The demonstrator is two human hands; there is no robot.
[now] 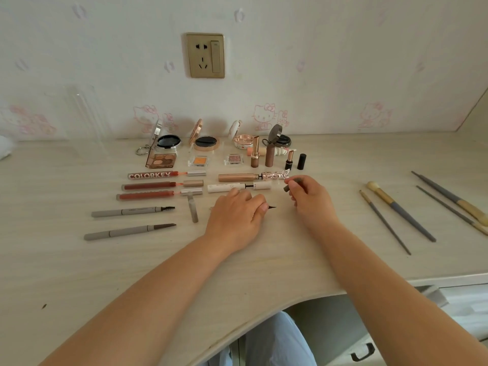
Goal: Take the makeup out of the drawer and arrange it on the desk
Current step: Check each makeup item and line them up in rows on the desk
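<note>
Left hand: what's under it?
The left hand holds an eyeliner pen whose dark tip pokes out past the fingers. The barrel is covered by the hand, so its colour and length can't be seen. Bare desk lies around it.

Open surface point(277, 260) in front; blocked at the back by lipsticks point(274, 154), at the left by pencils point(129, 221), at the right by brushes point(401, 211).

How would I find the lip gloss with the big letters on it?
Look under the gold wall socket to the desk, left of the hands. Three reddish tubes lie there in a stack of rows. The lip gloss is the top one, the only tube with big white letters reading COLORKEY.
</note>
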